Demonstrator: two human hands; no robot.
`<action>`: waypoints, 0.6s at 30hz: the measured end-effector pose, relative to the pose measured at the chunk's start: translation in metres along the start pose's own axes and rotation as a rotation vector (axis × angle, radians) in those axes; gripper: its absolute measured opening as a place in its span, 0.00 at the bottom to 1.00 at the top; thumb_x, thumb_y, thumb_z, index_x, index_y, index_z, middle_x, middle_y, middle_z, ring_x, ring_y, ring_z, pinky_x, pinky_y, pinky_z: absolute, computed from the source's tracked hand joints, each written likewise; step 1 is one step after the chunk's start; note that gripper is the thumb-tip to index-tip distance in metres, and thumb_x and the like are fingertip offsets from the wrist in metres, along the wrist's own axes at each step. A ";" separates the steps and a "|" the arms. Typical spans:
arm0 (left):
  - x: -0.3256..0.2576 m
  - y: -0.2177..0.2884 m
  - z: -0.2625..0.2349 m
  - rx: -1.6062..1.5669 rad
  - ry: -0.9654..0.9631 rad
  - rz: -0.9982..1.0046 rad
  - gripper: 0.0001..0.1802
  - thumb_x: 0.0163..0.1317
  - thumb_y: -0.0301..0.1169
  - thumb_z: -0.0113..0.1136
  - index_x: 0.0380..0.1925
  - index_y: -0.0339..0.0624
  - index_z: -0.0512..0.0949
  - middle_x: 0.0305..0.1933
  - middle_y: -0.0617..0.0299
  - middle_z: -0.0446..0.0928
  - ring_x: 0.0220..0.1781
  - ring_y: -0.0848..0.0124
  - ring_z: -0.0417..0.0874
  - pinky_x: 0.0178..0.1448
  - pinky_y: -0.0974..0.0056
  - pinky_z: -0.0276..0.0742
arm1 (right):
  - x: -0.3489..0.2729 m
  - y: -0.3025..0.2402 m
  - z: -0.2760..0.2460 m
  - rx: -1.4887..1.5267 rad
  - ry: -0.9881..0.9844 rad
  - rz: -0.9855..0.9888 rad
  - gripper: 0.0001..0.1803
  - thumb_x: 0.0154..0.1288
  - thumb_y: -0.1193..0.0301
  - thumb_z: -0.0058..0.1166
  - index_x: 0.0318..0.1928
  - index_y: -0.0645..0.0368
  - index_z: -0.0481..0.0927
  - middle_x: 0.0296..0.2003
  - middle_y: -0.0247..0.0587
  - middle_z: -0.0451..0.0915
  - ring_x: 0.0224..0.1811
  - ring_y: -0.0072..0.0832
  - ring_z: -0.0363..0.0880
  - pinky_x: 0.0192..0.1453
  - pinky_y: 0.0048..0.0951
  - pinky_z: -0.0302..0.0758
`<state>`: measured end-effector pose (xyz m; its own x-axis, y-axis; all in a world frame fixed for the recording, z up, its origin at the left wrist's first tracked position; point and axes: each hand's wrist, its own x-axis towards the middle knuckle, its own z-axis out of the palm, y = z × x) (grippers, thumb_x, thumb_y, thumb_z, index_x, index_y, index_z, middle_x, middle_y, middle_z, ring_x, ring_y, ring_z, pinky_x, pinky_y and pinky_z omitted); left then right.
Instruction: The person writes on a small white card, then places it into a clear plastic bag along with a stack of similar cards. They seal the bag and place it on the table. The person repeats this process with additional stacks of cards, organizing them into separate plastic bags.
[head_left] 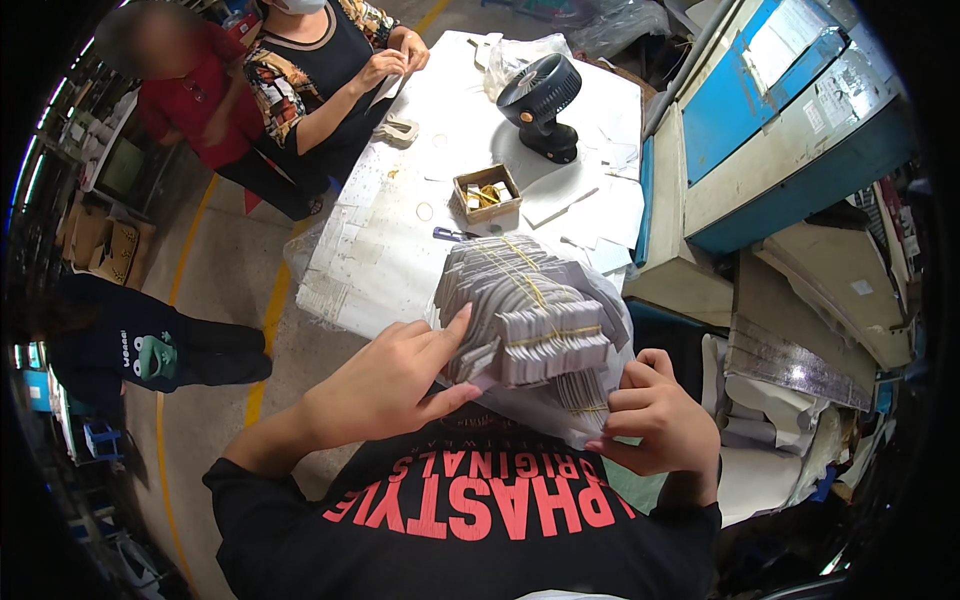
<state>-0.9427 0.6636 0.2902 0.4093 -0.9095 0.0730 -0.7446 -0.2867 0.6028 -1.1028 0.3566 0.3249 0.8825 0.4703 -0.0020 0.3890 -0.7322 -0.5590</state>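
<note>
A clear plastic bag [612,432] holds several bundles of small light-grey pieces, like stacked tags or folded cards, at the table's near edge. Yellow rubber bands bind the top bundle [555,345], and a larger fanned stack [495,275] lies behind it. On the left side, my left hand [385,380] grips the bag and bundles, index finger along the stack and thumb below; its other fingers are partly hidden. My right hand [655,415] has curled fingers pinching the bag's right edge.
The white-topped table [370,250] bears a small box of rubber bands [487,192], a blue-handled cutter [452,234] and a black fan [540,105]. A co-worker [330,85] handles something at its far left. A blue and cream machine [790,130] stands right; other people stand left.
</note>
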 end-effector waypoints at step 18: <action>0.006 0.022 -0.043 -0.052 -0.238 0.229 0.12 0.55 0.30 0.75 0.39 0.45 0.85 0.35 0.60 0.72 0.42 0.59 0.78 0.50 0.57 0.75 | -0.017 0.003 -0.021 0.493 0.229 -0.181 0.12 0.47 0.82 0.73 0.32 0.56 0.85 0.31 0.33 0.81 0.31 0.32 0.77 0.61 0.48 0.69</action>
<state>-0.9341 0.6646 0.3378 0.0952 -0.9951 0.0276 -0.7729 -0.0564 0.6320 -1.1110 0.3358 0.3409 0.8696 0.4075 0.2787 0.4181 -0.3077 -0.8547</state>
